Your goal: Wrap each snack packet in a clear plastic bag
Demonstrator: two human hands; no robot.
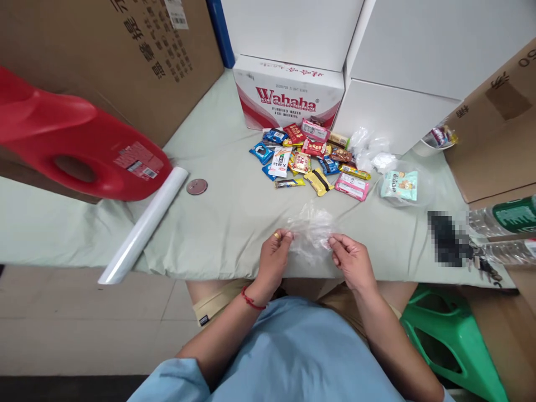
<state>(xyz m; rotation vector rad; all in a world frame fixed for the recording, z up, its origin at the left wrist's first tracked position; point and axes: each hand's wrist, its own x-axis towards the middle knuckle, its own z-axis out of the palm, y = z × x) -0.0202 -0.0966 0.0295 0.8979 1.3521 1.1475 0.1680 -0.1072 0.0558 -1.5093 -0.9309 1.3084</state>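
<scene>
A crumpled clear plastic bag (312,226) stretches between my two hands near the front edge of the table. My left hand (275,254) pinches its left side, thumb on top, and my right hand (352,259) pinches its right side. Just beyond the bag lies a pile of wrapped snacks (302,162) in red, blue, yellow, pink and white packets. To the right of the pile, a clear round bowl (427,187) has a mint-green packet (399,185) in it. Some bunched clear plastic (368,148) lies behind that bowl.
A white film roll (144,226) and a brown disc (196,186) lie on the left, beside a large red jug (84,139). A Wahaha carton (288,95) stands at the back. Bottles (513,215) and keys (488,268) lie right, above a green stool (456,340).
</scene>
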